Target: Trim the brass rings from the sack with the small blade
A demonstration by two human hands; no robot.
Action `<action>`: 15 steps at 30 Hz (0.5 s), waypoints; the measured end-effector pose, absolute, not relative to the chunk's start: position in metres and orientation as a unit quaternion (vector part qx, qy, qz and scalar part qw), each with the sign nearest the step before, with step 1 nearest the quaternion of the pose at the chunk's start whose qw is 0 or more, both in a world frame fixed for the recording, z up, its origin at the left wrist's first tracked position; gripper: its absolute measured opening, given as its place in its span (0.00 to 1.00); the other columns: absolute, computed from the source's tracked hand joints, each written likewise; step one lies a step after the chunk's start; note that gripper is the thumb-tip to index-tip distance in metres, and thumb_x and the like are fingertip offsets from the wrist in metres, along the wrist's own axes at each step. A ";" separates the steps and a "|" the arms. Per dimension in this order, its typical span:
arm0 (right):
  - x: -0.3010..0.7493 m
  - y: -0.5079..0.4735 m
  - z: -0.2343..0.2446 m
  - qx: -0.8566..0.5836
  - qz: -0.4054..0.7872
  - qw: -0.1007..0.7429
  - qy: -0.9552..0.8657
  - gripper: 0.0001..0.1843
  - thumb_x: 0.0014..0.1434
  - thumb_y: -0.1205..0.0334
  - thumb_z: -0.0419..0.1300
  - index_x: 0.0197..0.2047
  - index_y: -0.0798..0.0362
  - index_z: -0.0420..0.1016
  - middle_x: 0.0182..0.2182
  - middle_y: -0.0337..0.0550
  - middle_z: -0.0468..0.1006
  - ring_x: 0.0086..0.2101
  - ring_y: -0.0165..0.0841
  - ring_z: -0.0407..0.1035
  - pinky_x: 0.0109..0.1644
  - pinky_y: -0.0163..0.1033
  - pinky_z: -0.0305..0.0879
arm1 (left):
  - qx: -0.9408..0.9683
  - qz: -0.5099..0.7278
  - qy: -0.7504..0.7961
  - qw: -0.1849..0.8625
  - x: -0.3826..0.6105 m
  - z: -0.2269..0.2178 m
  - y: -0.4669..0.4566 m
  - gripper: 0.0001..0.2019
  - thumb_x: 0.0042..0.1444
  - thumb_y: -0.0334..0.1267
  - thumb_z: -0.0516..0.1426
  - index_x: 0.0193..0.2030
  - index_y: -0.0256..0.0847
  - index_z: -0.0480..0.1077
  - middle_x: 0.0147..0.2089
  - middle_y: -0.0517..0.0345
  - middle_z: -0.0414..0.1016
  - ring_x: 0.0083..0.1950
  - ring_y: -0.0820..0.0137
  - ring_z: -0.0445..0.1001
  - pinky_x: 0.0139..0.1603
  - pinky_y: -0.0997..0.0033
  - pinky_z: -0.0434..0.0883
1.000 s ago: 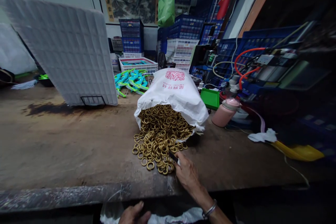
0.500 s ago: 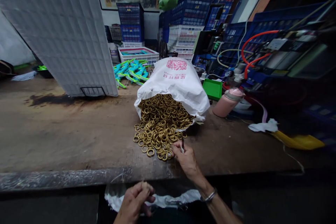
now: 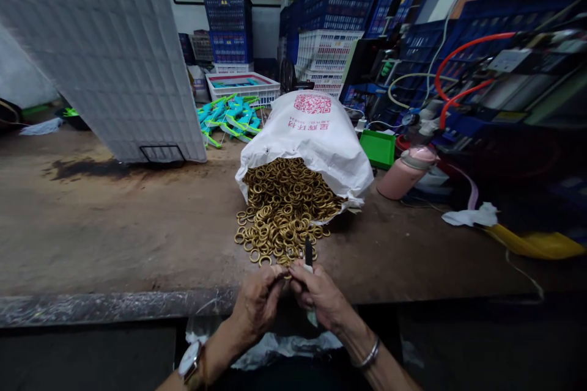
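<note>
My right hand (image 3: 321, 296) is closed around a small knife (image 3: 309, 250), its dark blade pointing up and away and its pale wrapped handle showing below the fingers. My left hand (image 3: 259, 299) is pinched shut, its fingertips meeting those of the right. Part of a gold-coloured ring (image 3: 287, 277) shows between them, mostly covered by the fingers. Just beyond both hands lies a heap of gold-coloured rings (image 3: 275, 235), spilling out of the open mouth of a white woven sack (image 3: 312, 128) with red print.
A tall pale ribbed panel (image 3: 132, 73) stands at left on the wooden table (image 3: 114, 238). Teal and lime plastic pieces (image 3: 232, 119) lie behind the sack. Right of it are a green tray (image 3: 378, 148), a pink bottle (image 3: 406, 174) and a machine with red hoses (image 3: 463, 95). Crates (image 3: 330, 49) are stacked behind.
My left hand has risen from below the table edge to meet the right. My right hand has drawn back from the ring heap towards me, with the knife still in it.
</note>
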State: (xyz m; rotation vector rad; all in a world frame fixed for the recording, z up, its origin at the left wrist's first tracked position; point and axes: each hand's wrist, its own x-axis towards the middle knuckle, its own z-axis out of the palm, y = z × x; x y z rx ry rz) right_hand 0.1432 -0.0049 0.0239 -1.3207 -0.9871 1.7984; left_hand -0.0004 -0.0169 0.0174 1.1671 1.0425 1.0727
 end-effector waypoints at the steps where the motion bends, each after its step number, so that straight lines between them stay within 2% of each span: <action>1: 0.143 -0.004 0.023 -0.516 0.683 0.336 -0.394 0.16 0.49 0.48 0.52 0.23 0.50 0.54 0.14 0.26 0.56 0.13 0.19 0.41 0.15 0.28 0.37 | 0.509 0.458 0.450 0.573 0.000 0.016 -0.016 0.08 0.45 0.29 0.59 0.34 0.41 0.76 0.35 0.50 0.74 0.40 0.64 0.68 0.47 0.72 0.61; 3: 0.144 -0.002 0.021 -0.542 0.626 0.337 -0.449 0.16 0.51 0.49 0.51 0.22 0.51 0.56 0.14 0.28 0.57 0.14 0.20 0.45 0.17 0.28 0.42 | 0.519 0.456 0.461 0.558 0.002 0.015 -0.015 0.06 0.47 0.31 0.58 0.33 0.40 0.75 0.32 0.52 0.73 0.36 0.67 0.68 0.42 0.74 0.63; 5: 0.145 0.001 0.018 -0.564 0.549 0.351 -0.507 0.15 0.51 0.51 0.52 0.22 0.52 0.59 0.16 0.30 0.59 0.18 0.22 0.52 0.21 0.28 0.50 | 0.505 0.449 0.476 0.563 0.006 0.015 -0.015 0.04 0.49 0.34 0.57 0.32 0.39 0.73 0.27 0.57 0.71 0.28 0.71 0.67 0.32 0.76 0.64; 8: 0.146 0.004 0.018 -0.554 0.514 0.362 -0.547 0.15 0.52 0.50 0.52 0.25 0.53 0.63 0.19 0.33 0.65 0.22 0.25 0.58 0.27 0.30 0.56 | 0.449 0.433 0.489 0.610 0.012 0.018 -0.015 0.07 0.51 0.39 0.55 0.31 0.38 0.69 0.22 0.63 0.66 0.19 0.78 0.60 0.20 0.79 0.59; 11: 0.147 0.004 0.018 -0.536 0.532 0.359 -0.549 0.17 0.53 0.49 0.51 0.24 0.54 0.63 0.18 0.34 0.66 0.21 0.25 0.59 0.27 0.31 0.57 | 0.399 0.413 0.480 0.663 0.015 0.022 -0.015 0.11 0.48 0.44 0.57 0.32 0.36 0.66 0.24 0.62 0.67 0.18 0.80 0.60 0.17 0.81 0.56; 15: 0.148 0.004 0.014 -0.540 0.517 0.366 -0.554 0.17 0.53 0.49 0.51 0.22 0.54 0.62 0.16 0.33 0.64 0.20 0.25 0.58 0.26 0.31 0.56 | 0.386 0.383 0.462 0.701 0.015 0.024 -0.015 0.14 0.47 0.47 0.57 0.31 0.36 0.65 0.24 0.62 0.66 0.18 0.81 0.60 0.17 0.82 0.57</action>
